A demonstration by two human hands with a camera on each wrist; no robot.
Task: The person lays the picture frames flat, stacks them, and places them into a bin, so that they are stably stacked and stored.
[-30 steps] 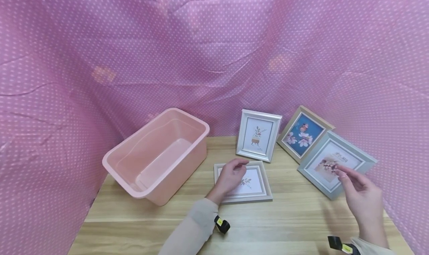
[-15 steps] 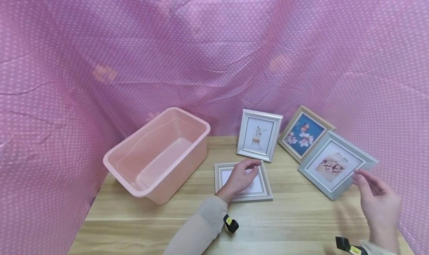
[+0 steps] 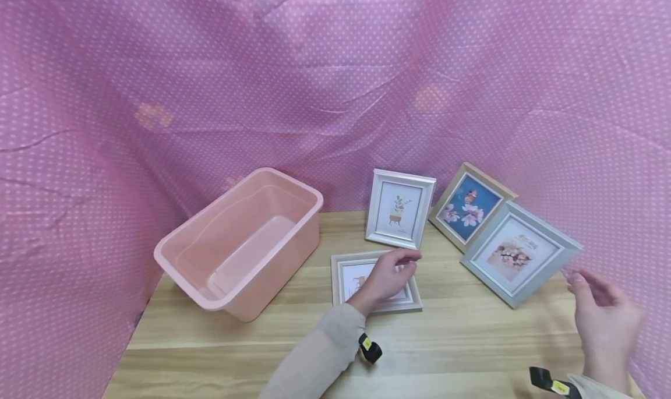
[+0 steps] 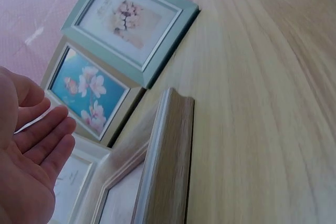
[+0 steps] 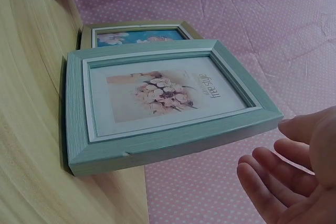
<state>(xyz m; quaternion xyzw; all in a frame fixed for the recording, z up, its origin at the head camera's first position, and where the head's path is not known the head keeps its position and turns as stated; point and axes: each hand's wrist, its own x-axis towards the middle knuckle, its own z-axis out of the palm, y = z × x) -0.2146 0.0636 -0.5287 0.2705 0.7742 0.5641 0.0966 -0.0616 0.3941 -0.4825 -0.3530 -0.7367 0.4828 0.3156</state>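
My left hand [image 3: 388, 276] is over the light wood-toned picture frame [image 3: 337, 282] that lies face up on the table, hiding part of its print. Its fingers are loosely bent and hold nothing. Just right of the pale green picture frame [image 3: 479, 259], with its blossom print, is my right hand [image 3: 608, 314]. In the right wrist view its relaxed fingers [image 5: 268, 177] are by the frame's corner, gripping nothing. Whether the thumb touches that corner I cannot tell. Behind the green frame leans a tan frame [image 3: 487, 227] with a blue flower picture. A silver-white frame [image 3: 371, 212] stands to their left.
A pink plastic bin [image 3: 283, 276] sits at the left of the wooden table [image 3: 445, 352], its inside bare. Pink dotted cloth [image 3: 293, 84] hangs behind and along both sides.
My left hand has shifted right across the lying frame. My right hand has drawn away to the right from the front of the green frame. The frames stand as before.
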